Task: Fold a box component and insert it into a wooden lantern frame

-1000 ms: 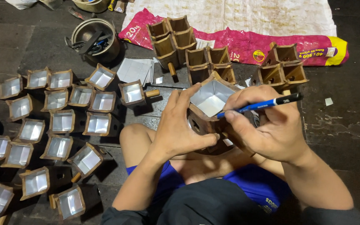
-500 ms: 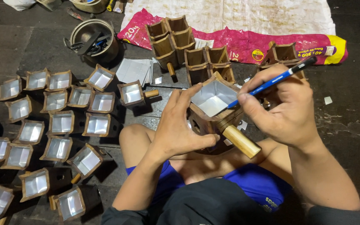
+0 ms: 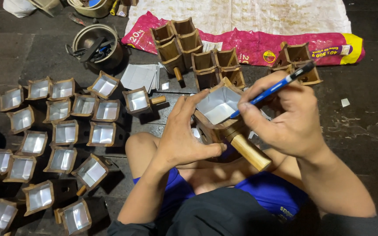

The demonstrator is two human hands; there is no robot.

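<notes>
— Item one, our left hand (image 3: 182, 137): how do we list it?
— Forearm angled up from our lap, fingers curled, thumb extended.
— Item two, our right hand (image 3: 292, 120)?
— Forearm in from right, fingers pinched together, wrist bent inward.

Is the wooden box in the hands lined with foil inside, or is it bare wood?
Lined. The wooden box, steadied by the left hand, shows silvery foil inside; the right hand presses a blue pen into it.

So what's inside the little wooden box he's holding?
A shiny silver lining covers the inside walls of the wooden box, and the tip of the blue pen pokes in. The left hand hides its near side.
</notes>
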